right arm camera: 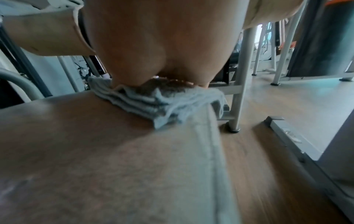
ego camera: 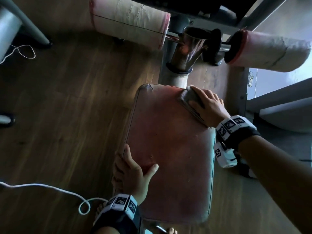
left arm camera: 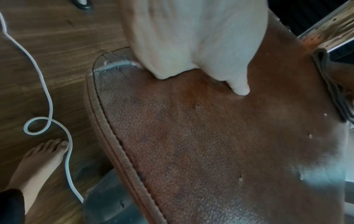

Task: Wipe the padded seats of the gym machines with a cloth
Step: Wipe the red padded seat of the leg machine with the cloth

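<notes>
A worn reddish padded seat [ego camera: 168, 149] fills the middle of the head view. A folded grey cloth [ego camera: 187, 100] lies on its far right corner. My right hand [ego camera: 202, 102] presses flat on the cloth, thumb and fingers laid over it. The right wrist view shows the palm on the layered cloth [right arm camera: 153, 104], at the right edge of the seat [right arm camera: 95, 151]. My left hand [ego camera: 135, 168] grips the seat's left edge, fingers curled under it. Its thumb [left arm camera: 239, 87] lies on the seat's top [left arm camera: 210, 144]. The cloth [left arm camera: 329, 84] shows far right in the left wrist view.
Two cracked foam roller pads [ego camera: 130, 19] [ego camera: 270, 51] flank a chrome post [ego camera: 187, 49] beyond the seat. A white cord [ego camera: 50, 188] loops over the wood floor at the left, by a bare foot [left arm camera: 38, 163]. Grey frame legs [right arm camera: 241, 91] stand to the right.
</notes>
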Demonstrator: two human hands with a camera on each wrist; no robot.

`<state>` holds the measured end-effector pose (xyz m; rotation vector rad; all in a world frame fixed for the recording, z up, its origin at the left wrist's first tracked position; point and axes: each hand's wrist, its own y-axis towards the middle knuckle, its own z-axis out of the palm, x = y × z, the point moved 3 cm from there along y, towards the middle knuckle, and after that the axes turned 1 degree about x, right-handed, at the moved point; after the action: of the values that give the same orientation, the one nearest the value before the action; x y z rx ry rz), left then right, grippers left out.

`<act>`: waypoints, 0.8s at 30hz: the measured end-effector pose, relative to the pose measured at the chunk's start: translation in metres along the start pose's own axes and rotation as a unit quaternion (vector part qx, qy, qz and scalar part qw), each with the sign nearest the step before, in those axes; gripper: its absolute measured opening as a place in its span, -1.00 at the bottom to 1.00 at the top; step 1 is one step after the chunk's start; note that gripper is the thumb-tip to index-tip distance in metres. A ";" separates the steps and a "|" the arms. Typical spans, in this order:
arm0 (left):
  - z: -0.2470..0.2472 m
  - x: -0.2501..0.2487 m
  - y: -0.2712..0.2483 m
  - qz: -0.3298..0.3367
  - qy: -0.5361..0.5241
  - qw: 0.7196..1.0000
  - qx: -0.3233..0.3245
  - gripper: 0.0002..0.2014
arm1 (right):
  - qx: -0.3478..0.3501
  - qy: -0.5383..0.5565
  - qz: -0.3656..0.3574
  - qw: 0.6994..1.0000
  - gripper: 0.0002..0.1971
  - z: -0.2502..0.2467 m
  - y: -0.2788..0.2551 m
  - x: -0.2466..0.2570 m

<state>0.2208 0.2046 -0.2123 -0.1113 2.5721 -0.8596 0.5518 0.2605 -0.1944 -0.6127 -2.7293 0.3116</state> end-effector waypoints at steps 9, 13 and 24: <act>0.000 0.001 0.000 0.011 0.014 1.000 -0.016 0.16 | 0.028 -0.014 -0.011 0.999 -0.46 0.002 0.022 0.021; 0.001 0.000 0.000 0.009 0.007 1.000 -0.011 0.16 | 0.014 -0.007 -0.066 0.998 -0.46 -0.002 0.016 0.028; 0.000 0.000 0.000 0.028 0.018 0.999 -0.021 0.19 | 0.023 -0.012 -0.057 0.998 -0.47 -0.007 0.005 0.012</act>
<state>0.2205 0.2045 -0.2121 -0.0372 2.6148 -0.7938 0.5464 0.2715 -0.1862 -0.4419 -2.7582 0.3559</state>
